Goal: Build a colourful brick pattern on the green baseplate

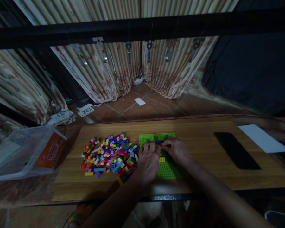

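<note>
Pinching the right end of the blue brick (159,142) over the green baseplate (166,173) is the right hand (178,150); the left hand's (148,162) grip I cannot tell. Probably light, stiff, best held by its sides.

Both hands (150,163) touch a green baseplate (166,172) beside colorful bricks (111,153).

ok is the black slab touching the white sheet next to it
Apart. The head view shows a strip of bare wooden tabletop running between the black slab and the white sheet.
</note>
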A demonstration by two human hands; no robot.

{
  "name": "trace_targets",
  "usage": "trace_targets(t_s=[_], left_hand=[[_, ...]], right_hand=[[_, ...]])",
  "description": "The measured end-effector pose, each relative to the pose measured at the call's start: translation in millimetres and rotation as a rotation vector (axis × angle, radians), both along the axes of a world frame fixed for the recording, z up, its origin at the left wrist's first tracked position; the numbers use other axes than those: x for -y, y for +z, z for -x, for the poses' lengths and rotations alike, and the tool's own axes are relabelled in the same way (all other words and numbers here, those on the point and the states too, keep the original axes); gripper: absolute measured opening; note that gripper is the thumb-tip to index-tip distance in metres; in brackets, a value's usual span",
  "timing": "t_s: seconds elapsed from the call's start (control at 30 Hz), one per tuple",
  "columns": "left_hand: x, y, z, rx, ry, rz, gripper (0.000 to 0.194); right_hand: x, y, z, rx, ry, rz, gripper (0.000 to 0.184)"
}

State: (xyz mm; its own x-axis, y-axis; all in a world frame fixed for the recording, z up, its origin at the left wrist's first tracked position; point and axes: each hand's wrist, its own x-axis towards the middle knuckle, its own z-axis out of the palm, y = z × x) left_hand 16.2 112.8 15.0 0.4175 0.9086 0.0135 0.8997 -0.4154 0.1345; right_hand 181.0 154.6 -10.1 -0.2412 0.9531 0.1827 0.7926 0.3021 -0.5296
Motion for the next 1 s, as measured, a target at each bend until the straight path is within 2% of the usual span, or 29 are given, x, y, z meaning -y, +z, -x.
trace_targets(t_s=[0.2, 0.33, 0.4, 0.47, 0.6, 0.77, 0.87, 1.0], left_hand=[[2, 2.6, 0, 0.028, 0.021, 0.013, 0.04], [0, 9.6, 14, 0.121, 0.012, -0.027, 0.05], [-4, 17.2, 30, 0.186, 0.052, -0.064, 0.05], [-9, 26.2, 53, 0.245, 0.107, -0.074, 0.041], [-20, 38.5, 103, 0.252, 0.042, 0.128, 0.036], [-27, 35.7, 136, 0.234, 0.09, 0.146, 0.045], [-30, 31.1, 139, 0.196, 0.121, 0.134, 0.047], [-31, 27.5, 134, 0.134, 0.09, 0.098, 0.05]], right_hand=[[5, 2.9, 3, 0.008, -0.022, 0.008, 0.013], [6, 3.2, 3, -0.02, 0.005, -0.011, 0.018], [7, 5.6, 3, -0.038, -0.019, -0.034, 0.019], [7, 9.8, 3, -0.065, -0.063, -0.062, 0.021], [7, 18.7, 2, -0.115, -0.109, -0.092, 0.023], [6, 20.6, -1, -0.072, -0.101, -0.117, 0.025], [5, 19.1, -1, -0.036, -0.087, -0.103, 0.025], [3, 17.8, 2, -0.021, -0.052, -0.091, 0.023]])
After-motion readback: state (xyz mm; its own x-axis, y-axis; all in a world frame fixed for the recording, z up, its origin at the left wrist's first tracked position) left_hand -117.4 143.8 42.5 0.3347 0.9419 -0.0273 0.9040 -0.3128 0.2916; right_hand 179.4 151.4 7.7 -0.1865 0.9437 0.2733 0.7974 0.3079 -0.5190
